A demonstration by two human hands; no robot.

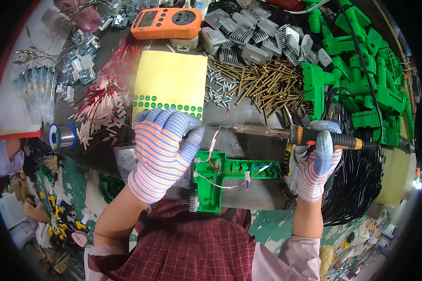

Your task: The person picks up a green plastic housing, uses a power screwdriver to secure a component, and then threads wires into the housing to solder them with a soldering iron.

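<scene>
In striped gloves, both my hands are over the bench. My right hand [320, 159] is closed round the black and orange handle of a soldering iron [262, 131], its tip pointing left. My left hand [164, 145] pinches a thin wire [210, 126] that reaches to the iron's tip; the wire's kind is hard to tell. Just below the tip stands the end of a white-sleeved lead [214, 140]. It rises from an open green plastic housing [208, 187], which lies nearest me with red, blue and white wires inside and a small finned heatsink [193, 204] at its corner.
Behind my left hand lies a yellow sheet of green round stickers [171, 75], below an orange multimeter [166, 23]. Brass screws [272, 82], finned heatsinks [253, 35] and green housings [361, 70] are heaped at right, black cables [356, 182] nearer. A solder spool [63, 136] stands left.
</scene>
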